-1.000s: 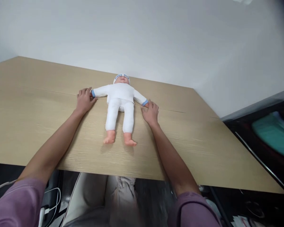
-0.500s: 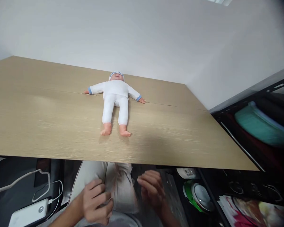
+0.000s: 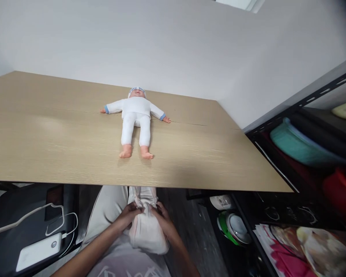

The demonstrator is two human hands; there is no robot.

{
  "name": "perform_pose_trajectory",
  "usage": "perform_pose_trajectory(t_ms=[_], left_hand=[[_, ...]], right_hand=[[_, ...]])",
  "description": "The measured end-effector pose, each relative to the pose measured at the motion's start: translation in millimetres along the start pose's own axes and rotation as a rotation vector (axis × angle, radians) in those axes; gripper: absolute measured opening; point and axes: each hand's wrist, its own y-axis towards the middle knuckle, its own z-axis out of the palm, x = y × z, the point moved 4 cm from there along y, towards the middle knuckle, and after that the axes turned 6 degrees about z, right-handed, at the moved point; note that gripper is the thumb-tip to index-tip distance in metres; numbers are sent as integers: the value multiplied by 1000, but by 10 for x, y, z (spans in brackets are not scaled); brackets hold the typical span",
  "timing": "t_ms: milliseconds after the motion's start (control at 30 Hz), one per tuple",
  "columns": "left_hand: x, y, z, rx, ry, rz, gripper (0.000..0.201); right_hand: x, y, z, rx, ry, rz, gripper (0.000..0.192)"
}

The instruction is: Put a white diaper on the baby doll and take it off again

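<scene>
Far left under the table edge: white power bank [image 3: 37,252] with white cable [image 3: 54,217] on a dark surface. Left hand [image 3: 128,215] on the lap, fingers curled onto the top of a pale folded cloth bundle [image 3: 146,227]; right hand [image 3: 162,220] grips the same bundle from the other side, fingers closed on it. Bundle sits on the thighs, below the near table [image 3: 46,154] edge. Doll [image 3: 135,119] in white lies face-up mid-table, arms spread, untouched. Right: dark shelf [image 3: 305,154] with teal item [image 3: 296,144].

white cloth bundle [image 3: 146,230] | crumpled, pinkish tinge | on lap, below table edge | between both hands
</scene>
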Motion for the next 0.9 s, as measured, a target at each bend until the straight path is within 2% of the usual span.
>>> perform_pose_trajectory(t_ms=[100, 200, 300, 367, 400, 467, 567, 667, 800, 900], left_hand=[[-167, -641, 76, -93, -170, 51, 88], [-335, -1285, 117, -133, -238, 143, 78], [-447, -1592, 77, -273, -212, 225, 96], [-520, -1595, 19, -419, -188, 248, 112], [-575, -1554, -1, -455, -175, 252, 115], [-733, -1435, -15, -428, -160, 279, 113], [-969, -1286, -47, -363, -171, 302, 100], [-1017, -1183, -119, -394, -205, 245, 98], [-857, -1038, -214, -415, -229, 188, 97], [-755, -951, -257, -388, -239, 168, 95]], right_hand=[[184, -655, -10, 82, -4, -42, 76], [429, -1305, -46, 29, -13, -142, 75], [776, -1608, 124, 87, -61, -260, 69], [1009, -1595, 312, 127, -70, -335, 61], [1107, -1548, 402, 128, -68, -373, 58], [1236, -1420, 553, 113, -79, -445, 53], [1248, -1223, 665, 123, -124, -503, 52], [1125, -1065, 610, 100, -186, -526, 50], [994, -995, 385, -144, -346, -629, 50], [1063, -1079, 295, -302, -460, -737, 46]])
